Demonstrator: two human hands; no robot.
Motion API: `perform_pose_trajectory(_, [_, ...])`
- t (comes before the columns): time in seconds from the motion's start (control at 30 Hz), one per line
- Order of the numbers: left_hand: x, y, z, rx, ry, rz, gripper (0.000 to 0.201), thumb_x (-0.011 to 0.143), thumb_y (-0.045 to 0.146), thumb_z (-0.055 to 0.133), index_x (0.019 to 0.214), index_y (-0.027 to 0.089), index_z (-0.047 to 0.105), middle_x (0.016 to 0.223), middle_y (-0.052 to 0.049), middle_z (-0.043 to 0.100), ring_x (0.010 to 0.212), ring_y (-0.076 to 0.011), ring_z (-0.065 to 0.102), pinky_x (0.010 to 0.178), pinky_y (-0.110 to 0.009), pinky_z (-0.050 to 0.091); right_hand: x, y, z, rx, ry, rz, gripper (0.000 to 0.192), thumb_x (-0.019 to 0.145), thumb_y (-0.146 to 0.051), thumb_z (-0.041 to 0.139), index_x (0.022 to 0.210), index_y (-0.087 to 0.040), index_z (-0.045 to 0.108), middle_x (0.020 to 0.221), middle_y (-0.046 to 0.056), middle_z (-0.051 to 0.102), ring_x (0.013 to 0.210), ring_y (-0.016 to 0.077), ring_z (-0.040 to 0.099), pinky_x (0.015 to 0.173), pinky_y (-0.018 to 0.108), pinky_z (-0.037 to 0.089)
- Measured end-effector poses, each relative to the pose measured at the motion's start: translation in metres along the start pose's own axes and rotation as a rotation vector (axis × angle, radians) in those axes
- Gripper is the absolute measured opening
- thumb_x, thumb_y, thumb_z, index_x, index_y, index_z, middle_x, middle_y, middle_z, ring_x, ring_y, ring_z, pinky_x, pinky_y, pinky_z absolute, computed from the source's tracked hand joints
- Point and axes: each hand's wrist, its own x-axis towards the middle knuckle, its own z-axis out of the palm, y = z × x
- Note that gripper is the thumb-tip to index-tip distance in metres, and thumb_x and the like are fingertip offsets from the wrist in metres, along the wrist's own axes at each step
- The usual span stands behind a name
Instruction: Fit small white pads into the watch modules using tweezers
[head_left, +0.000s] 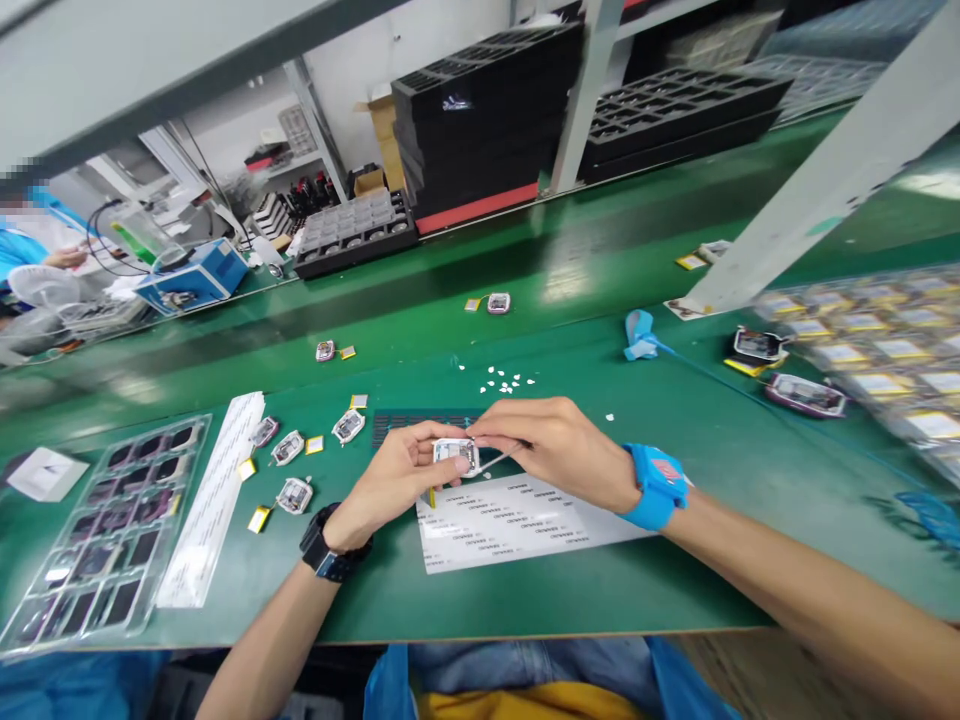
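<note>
My left hand (409,465) is closed around a white smartwatch case (455,456), its inner parts facing up and the thumb lying on its edge. A yellow-edged battery (431,497) hangs below those fingers. My right hand (555,450) is pinched at the case's right side, with slim grey tweezers (501,457) slanting out from under its fingers; their tip is hard to make out. Under both hands lies a white printed sheet (495,530). Behind them is a dark slotted mat (409,418), partly covered by the hands. Small white stickers (510,382) are scattered beyond.
Several open watch cases with batteries (294,495) lie left, beside a white strip (214,500) and a clear tray of screens (105,530). A tray of batteries (892,350) stands right, near a slanted post (810,180) and blue cord (720,380). A co-worker's hand (67,257) shows far left.
</note>
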Motion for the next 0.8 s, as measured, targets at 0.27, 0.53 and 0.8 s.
perform_pose_trajectory(0.27, [0.003,-0.009,0.011,-0.118,0.044,-0.079,0.043,0.054,0.033,0.088,0.088,0.015,0.069,0.068,0.000,0.072,0.057,-0.0107,0.064,0.057,-0.023,0.051,-0.007,0.001,-0.001,-0.125,-0.124,-0.048,0.030,0.098,-0.019,0.042,0.101,-0.019,0.072,0.094,0.007,0.075,0.077,0.0156,0.070,0.066,0.026,0.055])
perform_pose_trajectory(0.53, [0.002,-0.012,0.012,-0.175,0.028,-0.080,0.042,0.054,0.020,0.089,0.092,0.015,0.069,0.079,-0.003,0.076,0.067,-0.0122,0.068,0.069,-0.026,0.055,-0.007,0.000,-0.006,-0.052,-0.119,-0.038,0.028,0.098,-0.020,0.045,0.102,-0.021,0.072,0.093,0.006,0.075,0.076,0.0155,0.069,0.065,0.026,0.054])
perform_pose_trajectory(0.8, [0.002,-0.015,0.015,-0.204,0.064,-0.068,0.046,0.052,0.015,0.088,0.094,0.015,0.069,0.086,-0.004,0.077,0.072,-0.0130,0.070,0.072,-0.026,0.055,-0.009,-0.003,-0.002,-0.046,-0.085,0.024,0.028,0.095,-0.019,0.045,0.096,-0.020,0.073,0.089,0.006,0.075,0.072,0.0151,0.068,0.063,0.026,0.053])
